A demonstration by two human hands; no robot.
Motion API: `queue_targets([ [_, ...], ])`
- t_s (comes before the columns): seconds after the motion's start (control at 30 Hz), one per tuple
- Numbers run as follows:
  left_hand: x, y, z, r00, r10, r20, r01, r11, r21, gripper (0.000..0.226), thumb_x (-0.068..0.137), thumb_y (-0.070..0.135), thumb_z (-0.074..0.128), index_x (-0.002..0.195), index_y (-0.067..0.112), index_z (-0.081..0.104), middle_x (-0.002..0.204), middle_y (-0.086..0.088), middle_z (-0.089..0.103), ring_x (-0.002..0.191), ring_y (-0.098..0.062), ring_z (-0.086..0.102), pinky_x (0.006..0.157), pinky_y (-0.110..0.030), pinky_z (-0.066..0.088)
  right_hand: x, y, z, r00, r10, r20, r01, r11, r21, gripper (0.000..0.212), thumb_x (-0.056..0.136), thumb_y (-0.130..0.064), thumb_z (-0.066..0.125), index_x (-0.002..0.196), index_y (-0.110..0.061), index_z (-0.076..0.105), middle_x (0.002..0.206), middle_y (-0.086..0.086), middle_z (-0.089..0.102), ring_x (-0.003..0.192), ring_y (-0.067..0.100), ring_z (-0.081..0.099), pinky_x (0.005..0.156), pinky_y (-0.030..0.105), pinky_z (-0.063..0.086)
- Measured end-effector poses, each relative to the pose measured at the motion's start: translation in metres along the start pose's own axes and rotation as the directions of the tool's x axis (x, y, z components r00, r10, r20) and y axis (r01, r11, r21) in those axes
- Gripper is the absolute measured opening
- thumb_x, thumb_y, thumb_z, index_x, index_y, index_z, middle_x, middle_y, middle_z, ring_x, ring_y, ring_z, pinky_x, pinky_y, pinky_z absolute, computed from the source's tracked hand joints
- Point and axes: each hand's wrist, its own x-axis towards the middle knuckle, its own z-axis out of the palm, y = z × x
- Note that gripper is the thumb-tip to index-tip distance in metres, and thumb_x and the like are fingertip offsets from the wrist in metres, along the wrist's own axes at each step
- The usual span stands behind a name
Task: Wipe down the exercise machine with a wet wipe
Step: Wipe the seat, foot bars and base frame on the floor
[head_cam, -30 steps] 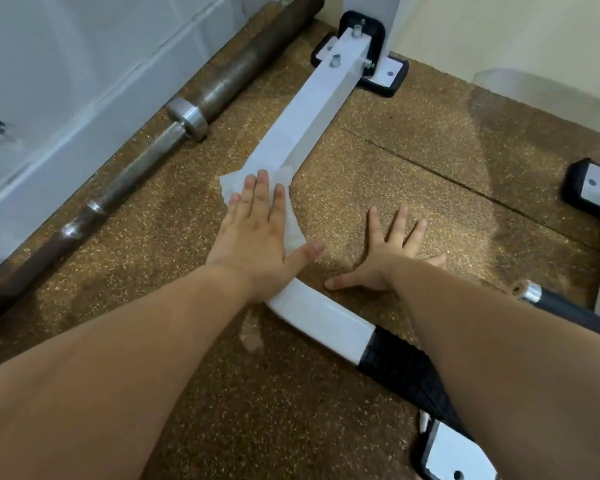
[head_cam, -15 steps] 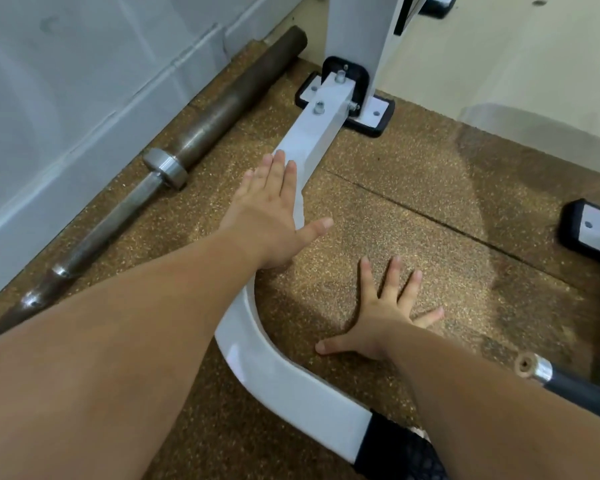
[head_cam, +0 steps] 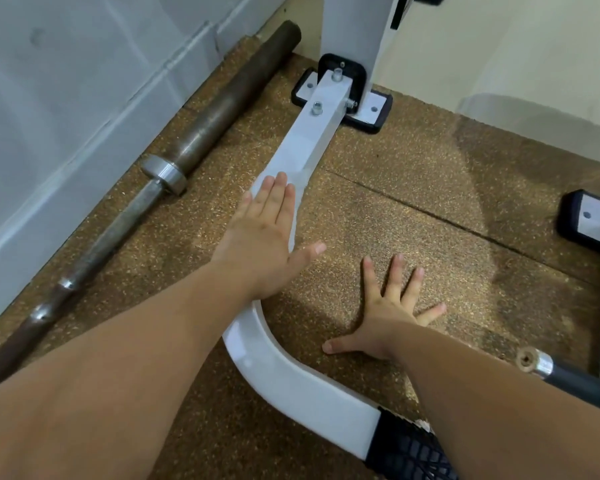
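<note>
My left hand (head_cam: 260,230) lies flat, fingers together, on the bar (head_cam: 305,150); my right hand (head_cam: 388,313) is spread on the mat (head_cam: 430,188). I'd press evenly, sliding forward.

A dark, worn barbell (head_cam: 201,133) is laid on the floor along the foot of a pale panelled wall (head_cam: 66,98), its steel collar (head_cam: 163,173) seen about midway along the shaft. The floor is covered by a brown speckled rubber mat (head_cam: 413,188), crossed by a thin diagonal seam (head_cam: 465,227). Beyond the mat, cream flooring (head_cam: 516,46) is seen. A black bar with a chrome end (head_cam: 534,363) is seen at the right edge.
</note>
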Motion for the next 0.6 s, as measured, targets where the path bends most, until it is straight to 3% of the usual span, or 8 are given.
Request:
queue_targets([
  [0.17,0.002,-0.005,0.001,0.999,0.024,-0.024,-0.024,1.0,-0.013,0.107,0.083,0.084,-0.005,0.158,0.009,-0.02,0.166,-0.011,-0.027,0.153,-0.022,-0.026,0.127,-0.045,-0.007,0.0,-0.001,-0.001,1.0,0.014,0.015,-0.014,1.0,-0.001,0.166,0.041,-0.088,0.08,0.134,-0.049,-0.051,0.132,0.0,-0.071,0.127,0.04,-0.059,0.105,0.085,-0.013],
  [0.6,0.11,-0.011,-0.033,0.986,0.15,-0.065,-0.147,0.988,0.057,0.107,0.091,0.082,0.017,0.159,0.006,-0.016,0.167,-0.014,-0.022,0.155,-0.027,-0.019,0.127,-0.048,-0.002,0.002,-0.002,-0.002,0.999,0.021,0.034,-0.021,1.0,0.005,0.163,0.043,-0.088,0.079,0.13,-0.051,-0.054,0.129,-0.003,-0.072,0.124,0.039,-0.062,0.104,0.084,-0.018],
])
